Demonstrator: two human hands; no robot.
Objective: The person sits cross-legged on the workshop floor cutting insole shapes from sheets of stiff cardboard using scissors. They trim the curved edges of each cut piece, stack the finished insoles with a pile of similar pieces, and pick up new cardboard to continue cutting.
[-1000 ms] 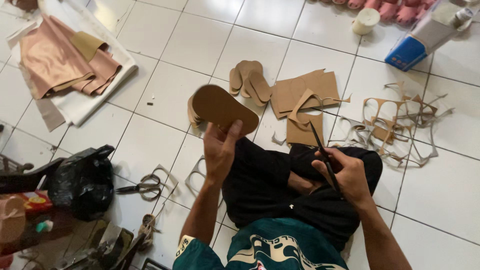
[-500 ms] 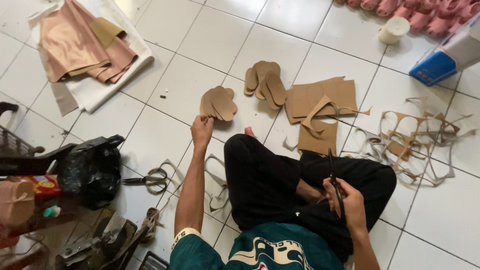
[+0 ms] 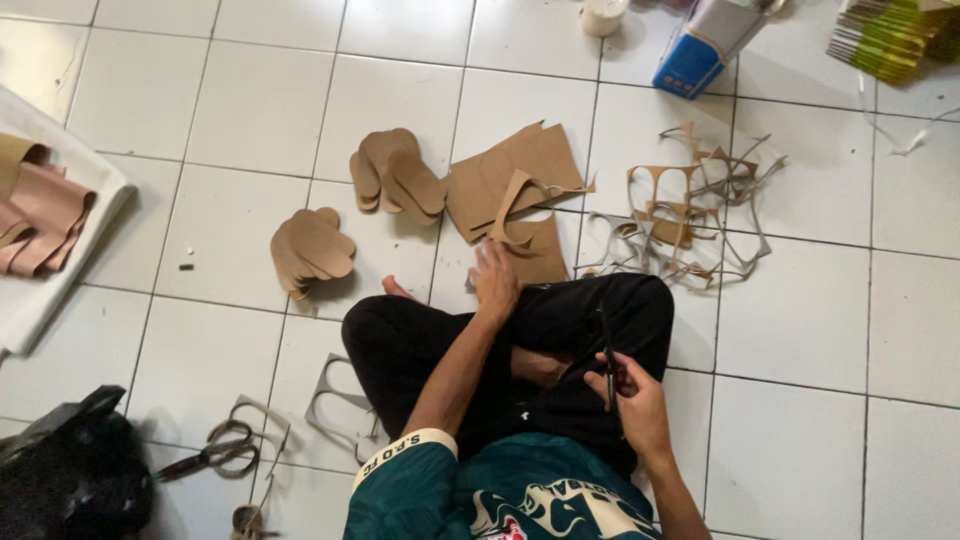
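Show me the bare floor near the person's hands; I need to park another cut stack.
Bare tiles lie left of the sole-shaped stack, toward the white cloth, and right of the offcut tangle. Crowded: between the second stack and the brown sheets, where the left hand reaches. The right hand holds scissors.

The floor tiles [image 3: 800,330] under me are glossy white with thin grey grout lines. My trousers [image 3: 560,320] are plain black, and my shirt [image 3: 500,500] is dark teal with a white and black printed pattern and a white band at the sleeve edge. The scissors [image 3: 606,352] in my right hand [image 3: 632,400] look black. The cut sole shapes [image 3: 312,250] and the sheet pieces [image 3: 515,195] my left hand [image 3: 495,282] reaches are tan brown. The offcut strips [image 3: 690,215] show tan on one face, grey on the other. The box [image 3: 700,45] is blue and white; the bag [image 3: 70,475] is black; the folded leather [image 3: 40,215] is dusty pink.
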